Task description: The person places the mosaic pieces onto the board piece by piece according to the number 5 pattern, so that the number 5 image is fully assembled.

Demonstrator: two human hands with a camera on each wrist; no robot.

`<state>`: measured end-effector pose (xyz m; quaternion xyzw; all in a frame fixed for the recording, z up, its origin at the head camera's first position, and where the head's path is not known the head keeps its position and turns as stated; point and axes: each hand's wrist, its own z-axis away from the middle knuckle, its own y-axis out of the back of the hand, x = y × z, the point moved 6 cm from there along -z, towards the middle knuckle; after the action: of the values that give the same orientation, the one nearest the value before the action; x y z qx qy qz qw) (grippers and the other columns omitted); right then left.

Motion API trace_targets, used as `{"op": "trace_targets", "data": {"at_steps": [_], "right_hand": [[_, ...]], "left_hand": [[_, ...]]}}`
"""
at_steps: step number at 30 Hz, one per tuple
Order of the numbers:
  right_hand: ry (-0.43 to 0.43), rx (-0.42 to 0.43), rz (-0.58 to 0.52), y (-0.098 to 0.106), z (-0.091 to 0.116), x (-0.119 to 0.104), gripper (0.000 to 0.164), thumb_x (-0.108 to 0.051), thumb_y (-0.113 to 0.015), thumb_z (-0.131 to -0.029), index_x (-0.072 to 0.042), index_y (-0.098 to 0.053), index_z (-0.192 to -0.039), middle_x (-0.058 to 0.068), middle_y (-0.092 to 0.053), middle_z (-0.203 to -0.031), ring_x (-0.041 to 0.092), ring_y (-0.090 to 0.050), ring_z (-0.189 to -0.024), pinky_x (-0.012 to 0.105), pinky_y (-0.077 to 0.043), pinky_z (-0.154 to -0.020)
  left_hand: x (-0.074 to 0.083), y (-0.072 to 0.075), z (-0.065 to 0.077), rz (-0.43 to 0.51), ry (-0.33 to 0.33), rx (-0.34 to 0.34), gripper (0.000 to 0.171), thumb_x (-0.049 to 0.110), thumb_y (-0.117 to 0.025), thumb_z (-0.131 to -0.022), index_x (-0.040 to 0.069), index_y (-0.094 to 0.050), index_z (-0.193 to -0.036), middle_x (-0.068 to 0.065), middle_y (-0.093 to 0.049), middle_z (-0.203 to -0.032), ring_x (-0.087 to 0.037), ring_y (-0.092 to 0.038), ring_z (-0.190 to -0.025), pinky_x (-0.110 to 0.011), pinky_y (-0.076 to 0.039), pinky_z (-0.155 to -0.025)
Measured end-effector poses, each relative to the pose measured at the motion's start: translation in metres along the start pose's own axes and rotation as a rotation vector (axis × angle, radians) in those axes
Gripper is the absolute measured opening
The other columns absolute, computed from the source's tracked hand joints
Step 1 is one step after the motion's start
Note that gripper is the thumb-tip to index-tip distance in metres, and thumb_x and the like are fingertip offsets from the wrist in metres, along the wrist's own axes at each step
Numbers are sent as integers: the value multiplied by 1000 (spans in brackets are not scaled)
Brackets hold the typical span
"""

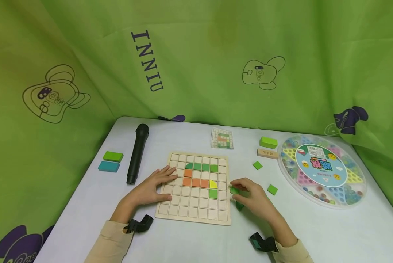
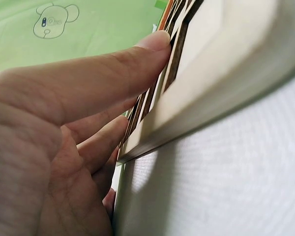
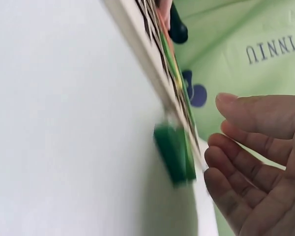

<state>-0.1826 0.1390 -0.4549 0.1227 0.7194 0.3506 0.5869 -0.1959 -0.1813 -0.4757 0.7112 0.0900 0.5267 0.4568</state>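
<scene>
A wooden grid board [image 1: 189, 210] lies in front of me, with orange, green and yellow tiles in some of its squares. My left hand [image 1: 151, 187] rests on the board's left edge, fingers spread; in the left wrist view its thumb [image 2: 152, 42] touches the rim. Beside the right edge, my right hand [image 1: 253, 195] hovers over a green tile [image 1: 234, 190] and a dark green piece [image 1: 239, 206]. Its fingers are loosely bent, and the right wrist view shows nothing between them. There a blurred green piece [image 3: 173, 155] lies by the board.
Behind the board lies a pattern card [image 1: 222, 138]. A black microphone [image 1: 138, 153], a green block [image 1: 112, 156] and a blue block [image 1: 109, 166] are at left. At right are two green tiles, a green block [image 1: 268, 142], a wooden block [image 1: 267, 153] and a round marble game box [image 1: 322, 170].
</scene>
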Motion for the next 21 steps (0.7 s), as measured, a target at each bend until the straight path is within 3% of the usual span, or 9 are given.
{"op": "trace_targets", "data": {"at_steps": [8,21], "right_hand": [[-7,66,66,6,6,16,36,-11,-75,-80,-7,-65,-114,3,-65,-112,20,-63,-101,35,-54,-85],[-21,98,225,-1,1,15,27,-10,-76,-79,-10,-68,-105,0,-60,-99,13,-58,-90,32,-52,-78]], "left_hand": [[0,0,0,7,-1,1,74,37,-75,-78,11,-47,-140,-6,-32,-154,-31,-19,-145,-56,-11,-116],[0,0,-1,-16,9,-7,73,38,-75,-78,10,-48,-140,-6,-32,-154,-31,-19,-145,-55,-11,-117]]}}
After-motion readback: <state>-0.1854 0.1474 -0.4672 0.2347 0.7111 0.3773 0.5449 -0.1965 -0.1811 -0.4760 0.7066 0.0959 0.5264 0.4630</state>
